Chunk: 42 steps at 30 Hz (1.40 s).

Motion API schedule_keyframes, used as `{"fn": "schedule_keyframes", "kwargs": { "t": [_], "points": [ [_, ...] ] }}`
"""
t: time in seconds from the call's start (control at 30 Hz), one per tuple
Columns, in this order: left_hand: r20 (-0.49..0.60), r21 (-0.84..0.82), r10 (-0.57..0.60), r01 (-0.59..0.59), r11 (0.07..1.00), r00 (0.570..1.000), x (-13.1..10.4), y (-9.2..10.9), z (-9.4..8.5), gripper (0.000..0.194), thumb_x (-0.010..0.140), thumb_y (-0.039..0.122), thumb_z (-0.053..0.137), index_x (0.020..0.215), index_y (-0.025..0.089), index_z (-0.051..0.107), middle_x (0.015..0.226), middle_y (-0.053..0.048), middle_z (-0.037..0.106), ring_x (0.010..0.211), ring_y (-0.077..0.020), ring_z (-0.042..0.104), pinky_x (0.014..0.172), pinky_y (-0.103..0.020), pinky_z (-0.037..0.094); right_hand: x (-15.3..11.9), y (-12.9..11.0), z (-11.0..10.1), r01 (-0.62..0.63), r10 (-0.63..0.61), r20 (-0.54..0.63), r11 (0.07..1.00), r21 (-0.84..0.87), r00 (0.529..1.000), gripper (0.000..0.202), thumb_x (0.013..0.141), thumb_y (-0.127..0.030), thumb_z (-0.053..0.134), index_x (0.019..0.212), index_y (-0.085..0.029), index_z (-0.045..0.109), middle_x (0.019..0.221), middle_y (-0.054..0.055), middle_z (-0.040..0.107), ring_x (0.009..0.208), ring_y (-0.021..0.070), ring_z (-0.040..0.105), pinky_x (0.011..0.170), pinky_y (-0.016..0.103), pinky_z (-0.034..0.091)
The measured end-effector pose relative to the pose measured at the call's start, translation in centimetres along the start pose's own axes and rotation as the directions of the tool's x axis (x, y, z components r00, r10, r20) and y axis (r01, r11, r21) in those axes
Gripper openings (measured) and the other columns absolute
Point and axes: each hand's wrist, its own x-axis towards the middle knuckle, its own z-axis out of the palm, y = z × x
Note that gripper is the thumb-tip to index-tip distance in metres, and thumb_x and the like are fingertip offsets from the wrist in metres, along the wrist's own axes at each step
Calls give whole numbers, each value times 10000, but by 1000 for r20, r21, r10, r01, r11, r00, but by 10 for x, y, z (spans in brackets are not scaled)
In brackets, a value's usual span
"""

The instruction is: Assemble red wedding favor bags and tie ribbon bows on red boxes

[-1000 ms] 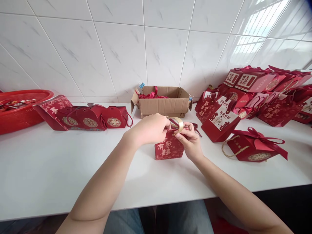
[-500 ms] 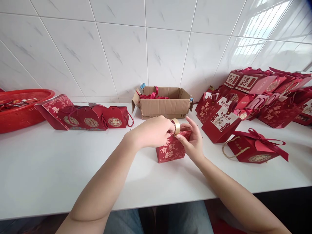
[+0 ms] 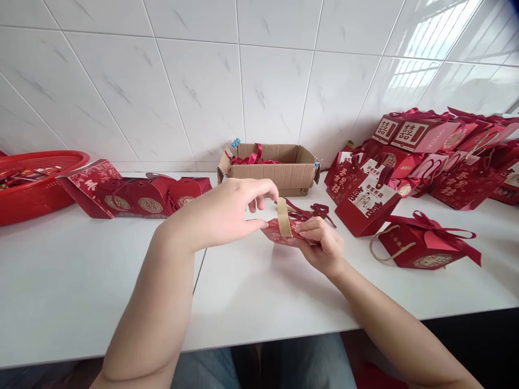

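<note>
A small red gift box (image 3: 274, 233) with a printed pattern and a pale gold handle strap (image 3: 284, 217) is tilted above the table. Fingers and thumb of my right hand (image 3: 323, 247) pinch its right side near the strap. To the left, my left hand (image 3: 231, 210) is open, thumb and fingers apart. Its thumb tip comes close to the box's left edge; I cannot tell whether they touch. Just behind the box, dark red ribbon (image 3: 320, 209) lies on the table.
An open cardboard box (image 3: 267, 177) with red ribbons stands by the tiled wall. Left are folded red boxes (image 3: 138, 194) and a red plastic basket (image 3: 48, 194). At right stand several stacked gift boxes (image 3: 421, 135) and a bow-tied box (image 3: 425, 243) with rope handles.
The gift box has gone from upright to tilted and lifted. My left hand has let go of the strap and moved left, while my right hand has closed on the box's side.
</note>
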Motion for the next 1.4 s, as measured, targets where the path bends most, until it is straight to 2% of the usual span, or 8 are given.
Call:
{"fn": "schedule_keyframes", "kwargs": {
  "t": [0.1,0.23,0.47,0.73,0.97,1.4],
  "points": [
    [-10,-26,89,-89,996,996,7,0,8,288,770,213,565,1042,263,647,997,-6,646,840,-152,595,651,-233,444,1,0,-1,43,-42,27,999,-30,999,216,788,-132,687,832,-237,503,701,-10,609,609,131,595,533,273,509],
    [-8,-70,126,-126,990,992,18,1,20,246,804,175,504,913,239,715,978,-11,667,824,-140,603,684,-236,457,3,-3,-2,72,-68,82,996,-48,994,197,815,-141,655,854,-246,492,691,-4,618,600,141,608,524,281,493],
    [126,-250,48,-15,968,991,32,-2,29,228,803,202,524,892,216,734,865,-6,725,757,-150,637,632,-240,481,2,-3,-2,61,-53,99,995,-78,994,217,810,-160,670,862,-259,485,700,-15,631,603,138,622,525,279,484],
    [243,-351,18,71,934,970,35,-5,28,187,792,237,567,896,187,714,838,-28,725,771,-163,655,633,-244,502,0,-2,0,42,-36,76,996,-78,996,211,812,-150,674,830,-241,485,700,-7,623,620,131,603,524,278,482],
    [219,-355,-2,81,931,976,31,-4,22,186,804,321,594,878,197,713,856,-22,724,772,-152,650,647,-240,508,-3,0,1,7,-3,77,999,-51,997,219,789,-143,692,847,-245,507,714,-8,626,640,138,611,551,283,482],
    [238,-355,14,74,932,971,31,-1,23,164,784,297,599,848,204,718,810,-15,721,747,-152,652,625,-229,506,0,0,1,23,-20,65,999,-47,998,216,796,-146,682,856,-249,502,739,-3,626,643,135,602,545,279,487]
  ]
}}
